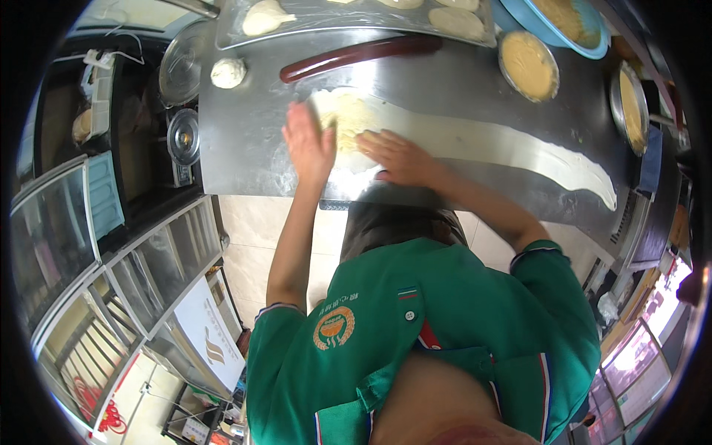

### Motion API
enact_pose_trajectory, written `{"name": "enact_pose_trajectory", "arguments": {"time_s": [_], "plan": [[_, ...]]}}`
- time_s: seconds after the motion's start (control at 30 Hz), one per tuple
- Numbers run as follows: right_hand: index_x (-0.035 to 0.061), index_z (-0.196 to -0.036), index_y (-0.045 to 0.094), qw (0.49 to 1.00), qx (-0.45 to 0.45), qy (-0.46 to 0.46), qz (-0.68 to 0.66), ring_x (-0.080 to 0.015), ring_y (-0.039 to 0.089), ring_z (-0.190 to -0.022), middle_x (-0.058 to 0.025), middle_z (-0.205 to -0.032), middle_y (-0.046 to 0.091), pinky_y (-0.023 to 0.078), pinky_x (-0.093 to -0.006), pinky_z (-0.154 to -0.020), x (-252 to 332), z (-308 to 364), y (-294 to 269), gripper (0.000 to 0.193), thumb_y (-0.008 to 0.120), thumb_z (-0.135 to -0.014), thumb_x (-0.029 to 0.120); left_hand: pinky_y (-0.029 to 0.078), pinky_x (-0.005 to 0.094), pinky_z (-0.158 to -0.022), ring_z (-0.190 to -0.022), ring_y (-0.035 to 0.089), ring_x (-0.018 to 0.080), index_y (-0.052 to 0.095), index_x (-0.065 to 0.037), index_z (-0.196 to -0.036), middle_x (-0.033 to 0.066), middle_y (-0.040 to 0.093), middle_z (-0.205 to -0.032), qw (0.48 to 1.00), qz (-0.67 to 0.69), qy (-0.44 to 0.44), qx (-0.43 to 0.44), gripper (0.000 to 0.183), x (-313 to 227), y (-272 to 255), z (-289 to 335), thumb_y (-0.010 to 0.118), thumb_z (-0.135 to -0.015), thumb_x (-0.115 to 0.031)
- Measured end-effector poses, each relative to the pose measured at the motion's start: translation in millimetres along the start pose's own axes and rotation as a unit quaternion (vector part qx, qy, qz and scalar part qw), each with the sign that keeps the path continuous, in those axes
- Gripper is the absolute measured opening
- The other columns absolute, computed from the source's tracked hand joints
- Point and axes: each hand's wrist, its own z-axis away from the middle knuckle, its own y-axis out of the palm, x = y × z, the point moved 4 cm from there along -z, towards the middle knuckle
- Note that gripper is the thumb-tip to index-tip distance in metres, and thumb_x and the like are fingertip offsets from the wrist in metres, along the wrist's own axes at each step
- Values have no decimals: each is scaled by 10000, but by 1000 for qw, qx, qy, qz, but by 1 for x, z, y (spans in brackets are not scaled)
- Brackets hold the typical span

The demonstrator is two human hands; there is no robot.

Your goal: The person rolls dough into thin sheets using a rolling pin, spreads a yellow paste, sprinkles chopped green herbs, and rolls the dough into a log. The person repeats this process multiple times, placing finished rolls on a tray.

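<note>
The fingers (298,119) of the left hand (311,146) are straight and close together, gripping nothing that shows, at the left end of the long dough strip (489,142); blur hides whether they touch it. Beside them, a pale yellow spread (347,119) covers that end on the worktop (241,137); it could smear past the dough's edge if pushed outward too hard. On the far side lies a dark red rolling pin (356,59), which might roll into the dough if knocked. The right hand (404,161) reaches in flat, its fingers extended and slightly apart over the spread's right side; too much pressure there could tear the thin dough. The strip runs on to the near right, where its tail lies close to the worktop's edge and could slip over if dragged. Beyond it, on the far side, stands a bowl of yellow mixture (528,65), seemingly clear of the hands.
</note>
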Motion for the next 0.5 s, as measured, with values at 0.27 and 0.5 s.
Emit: {"name": "enact_pose_trajectory", "arguments": {"time_s": [0.27,0.5], "plan": [[70,-1588,319,963,40,237,125,-322,305,-1524,-136,-1653,319,222,-468,-1270,-93,246,-104,841,695,-902,380,139,521,-1270,-1562,230,287,286,-47,-1605,121,251,-1691,951,-20,244,191,844,-148,71,32,608,-968,-497],[-35,-1556,307,790,-193,546,202,-410,286,-1516,-250,-1625,307,256,-466,-1251,-155,460,-175,842,714,-917,333,177,523,-1261,-1535,302,312,322,-70,-1598,138,319,-1663,920,-22,311,237,774,-186,86,51,660,-957,-341]]}}
